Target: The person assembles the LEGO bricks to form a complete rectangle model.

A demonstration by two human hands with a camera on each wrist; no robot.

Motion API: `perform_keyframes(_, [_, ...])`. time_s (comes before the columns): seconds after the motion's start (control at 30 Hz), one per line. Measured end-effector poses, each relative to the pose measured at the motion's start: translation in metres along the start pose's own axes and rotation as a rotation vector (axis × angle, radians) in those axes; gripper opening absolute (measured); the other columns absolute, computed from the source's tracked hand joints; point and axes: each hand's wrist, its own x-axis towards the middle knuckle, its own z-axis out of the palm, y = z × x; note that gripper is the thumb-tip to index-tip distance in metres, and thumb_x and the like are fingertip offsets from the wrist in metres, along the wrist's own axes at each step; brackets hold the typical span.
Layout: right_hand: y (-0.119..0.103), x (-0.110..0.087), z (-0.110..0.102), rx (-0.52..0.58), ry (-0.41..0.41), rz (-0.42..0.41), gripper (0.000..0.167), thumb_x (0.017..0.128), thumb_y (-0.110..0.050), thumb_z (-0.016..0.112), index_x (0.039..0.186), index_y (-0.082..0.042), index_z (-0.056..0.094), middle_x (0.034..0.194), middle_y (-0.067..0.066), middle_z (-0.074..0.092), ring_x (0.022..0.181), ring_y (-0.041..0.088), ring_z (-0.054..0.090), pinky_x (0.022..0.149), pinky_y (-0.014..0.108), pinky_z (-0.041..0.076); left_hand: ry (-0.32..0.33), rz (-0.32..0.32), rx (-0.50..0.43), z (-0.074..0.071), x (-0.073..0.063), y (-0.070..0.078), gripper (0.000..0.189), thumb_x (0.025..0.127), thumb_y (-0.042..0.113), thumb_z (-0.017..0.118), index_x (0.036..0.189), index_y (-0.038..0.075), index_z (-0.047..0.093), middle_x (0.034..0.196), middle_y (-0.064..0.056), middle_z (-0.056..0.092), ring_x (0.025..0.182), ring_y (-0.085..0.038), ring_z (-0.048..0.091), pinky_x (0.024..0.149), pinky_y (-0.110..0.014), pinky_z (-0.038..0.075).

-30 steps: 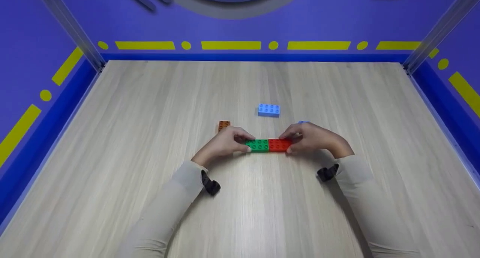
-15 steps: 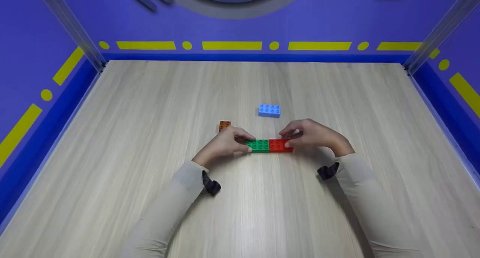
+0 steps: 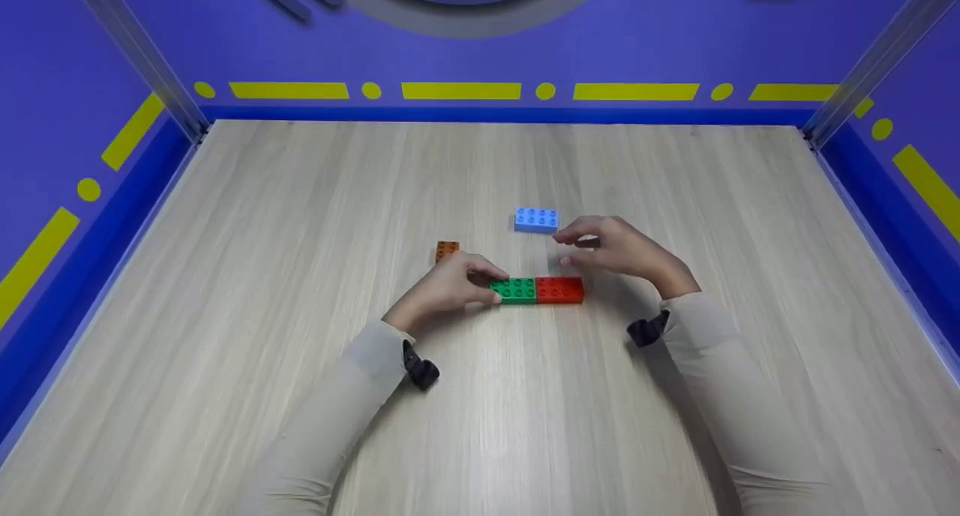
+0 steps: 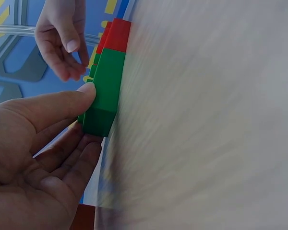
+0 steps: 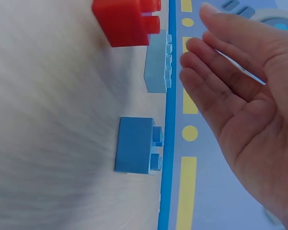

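A green toy building brick (image 3: 517, 290) and a red toy building brick (image 3: 559, 290) lie end to end on the table, their ends touching. My left hand (image 3: 456, 283) pinches the green brick at its left end, thumb on the near side, as the left wrist view (image 4: 103, 91) also shows. Apart from the bricks, my right hand (image 3: 622, 250) hovers beyond the red one with its fingers relaxed and nothing in them. Close to its fingertips is a light blue brick (image 3: 536, 220). Another blue brick (image 5: 135, 145) shows in the right wrist view; my right hand hides it from the head view.
An orange-brown brick (image 3: 447, 250) lies just beyond my left hand, partly covered by it. Blue-purple walls (image 3: 465, 58) with yellow markings enclose the wooden table (image 3: 300, 201) at the back and both sides.
My right hand has let go of the red brick and moved up and away, toward the light blue brick. The left hand keeps its hold on the green brick.
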Motion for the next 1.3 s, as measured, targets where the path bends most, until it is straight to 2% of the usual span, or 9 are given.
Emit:
perform_keyframes(0.3, [0.000, 0.011, -0.002, 0.014, 0.046, -0.026, 0.038, 0.090, -0.012, 0.067, 0.125, 0.001, 0.062, 0.127, 0.016, 0.061, 0.120, 0.031, 0.055, 0.104, 0.047, 0.042, 0.002, 0.010, 0.009, 0.000, 0.000, 0.000, 0.031, 0.080, 0.011, 0.078, 0.110, 0.014, 0.074, 0.112, -0.002, 0.070, 0.106, -0.016, 0.061, 0.094, -0.034, 0.048])
perform_keyframes(0.67, [-0.003, 0.024, -0.001, 0.005, 0.049, 0.002, 0.040, 0.091, -0.009, 0.064, 0.129, 0.001, 0.059, 0.131, 0.017, 0.059, 0.124, 0.031, 0.053, 0.107, 0.045, 0.040, 0.004, 0.007, 0.026, 0.000, 0.000, -0.002, 0.032, 0.080, 0.012, 0.078, 0.111, 0.014, 0.074, 0.112, -0.002, 0.070, 0.106, -0.016, 0.061, 0.094, -0.034, 0.048])
perform_keyframes(0.93, [-0.002, 0.032, -0.001, 0.001, 0.043, 0.005, 0.044, 0.092, -0.012, 0.065, 0.133, -0.001, 0.056, 0.136, 0.016, 0.056, 0.128, 0.030, 0.050, 0.109, 0.046, 0.037, -0.004, 0.021, 0.021, 0.000, 0.000, -0.001, 0.032, 0.080, 0.011, 0.078, 0.111, 0.013, 0.073, 0.112, -0.003, 0.070, 0.106, -0.016, 0.061, 0.095, -0.035, 0.048])
perform_keyframes(1.3, [-0.003, 0.043, -0.003, -0.040, 0.049, 0.110, 0.045, 0.091, -0.012, 0.065, 0.135, -0.005, 0.055, 0.139, 0.013, 0.054, 0.131, 0.029, 0.047, 0.110, 0.045, 0.036, -0.010, 0.066, 0.026, -0.001, 0.000, -0.001, 0.031, 0.081, 0.010, 0.076, 0.112, 0.010, 0.073, 0.113, -0.005, 0.069, 0.107, -0.018, 0.062, 0.095, -0.034, 0.049])
